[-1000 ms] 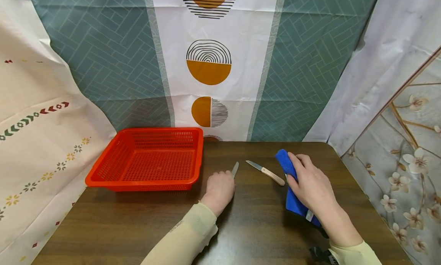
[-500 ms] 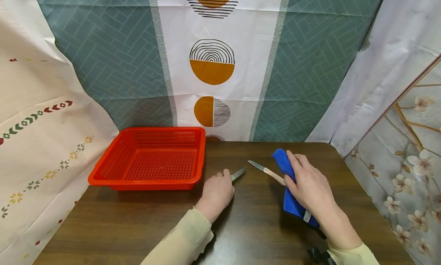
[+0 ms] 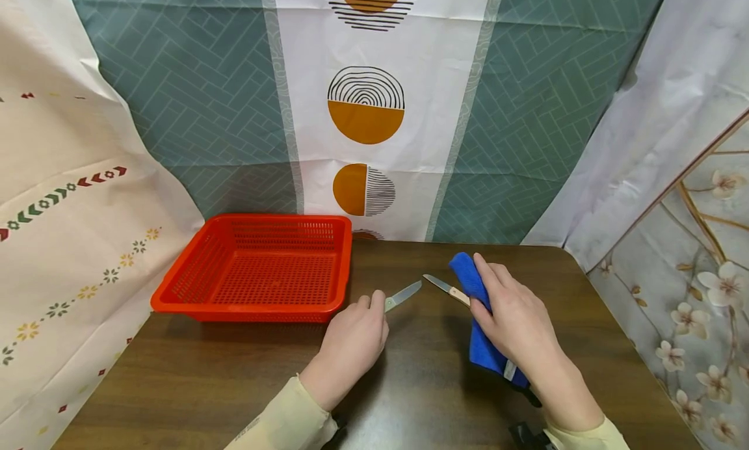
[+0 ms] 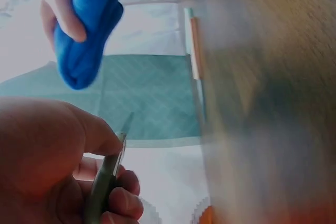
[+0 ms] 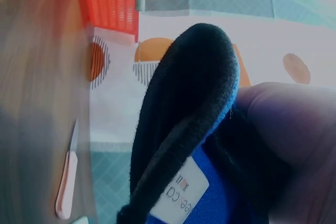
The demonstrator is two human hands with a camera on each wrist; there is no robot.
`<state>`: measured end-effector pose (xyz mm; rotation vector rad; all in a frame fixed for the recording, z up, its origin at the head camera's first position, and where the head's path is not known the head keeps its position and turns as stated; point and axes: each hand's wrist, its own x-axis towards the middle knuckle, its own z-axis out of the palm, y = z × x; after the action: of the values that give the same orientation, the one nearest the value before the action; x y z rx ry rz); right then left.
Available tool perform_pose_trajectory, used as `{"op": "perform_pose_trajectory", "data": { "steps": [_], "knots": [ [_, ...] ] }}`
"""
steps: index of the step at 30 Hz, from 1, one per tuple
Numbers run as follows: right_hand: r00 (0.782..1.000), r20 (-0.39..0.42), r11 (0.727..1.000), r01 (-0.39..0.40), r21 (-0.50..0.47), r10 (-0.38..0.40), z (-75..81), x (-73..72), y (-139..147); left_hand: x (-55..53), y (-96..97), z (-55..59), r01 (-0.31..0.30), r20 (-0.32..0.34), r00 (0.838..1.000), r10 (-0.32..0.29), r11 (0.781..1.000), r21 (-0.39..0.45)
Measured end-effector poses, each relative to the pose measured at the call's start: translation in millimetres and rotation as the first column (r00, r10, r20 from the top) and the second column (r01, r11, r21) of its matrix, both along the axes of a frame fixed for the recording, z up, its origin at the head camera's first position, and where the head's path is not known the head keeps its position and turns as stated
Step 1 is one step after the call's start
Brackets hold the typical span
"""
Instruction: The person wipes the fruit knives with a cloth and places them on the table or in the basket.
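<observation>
My left hand (image 3: 354, 336) grips a small knife (image 3: 405, 294) by its pale green handle, the blade pointing away to the right. The left wrist view shows the fingers curled round that handle. In my right hand (image 3: 521, 317) is a folded blue cloth (image 3: 486, 349) with a white label (image 5: 181, 192), pinched between thumb and fingers. A second knife (image 5: 67, 184) with a peach handle lies on the table, to the left of the cloth. In the head view the cloth and right hand hide the end of its handle.
A red perforated plastic basket (image 3: 246, 317) stands at the back left of the brown wooden table (image 3: 193, 385). Beside the peach handle a pale green tip (image 5: 80, 220) shows at the right wrist view's lower edge. Patterned curtains (image 3: 526, 112) hang behind the table and at both sides.
The left hand has lifted the green-handled knife and turned its blade to the right. The right hand has shifted left with the cloth, now overlapping the second knife's handle.
</observation>
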<state>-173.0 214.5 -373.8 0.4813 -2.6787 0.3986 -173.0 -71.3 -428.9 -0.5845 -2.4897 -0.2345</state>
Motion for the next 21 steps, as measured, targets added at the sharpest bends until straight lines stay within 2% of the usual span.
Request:
{"op": "perform_pose_trajectory", "data": {
  "steps": [6, 12, 21],
  "knots": [
    [0.999, -0.016, 0.999, -0.046, -0.014, 0.046, 3.3, 1.0, -9, 13.2, -11.0, 12.8, 0.031, -0.034, 0.999, -0.031, 0.999, 0.006],
    [0.996, -0.022, 0.996, -0.088, -0.027, 0.087, 8.6, 2.0, -19, 21.1, -19.0, 23.9, 0.042, -0.03, 0.999, -0.041, 0.999, 0.023],
    [0.988, -0.051, 0.989, -0.146, -0.026, 0.145, 15.9, 2.5, -31, 26.0, -26.7, 29.1, 0.064, -0.048, 0.997, -0.063, 0.998, 0.016]
  ]
}}
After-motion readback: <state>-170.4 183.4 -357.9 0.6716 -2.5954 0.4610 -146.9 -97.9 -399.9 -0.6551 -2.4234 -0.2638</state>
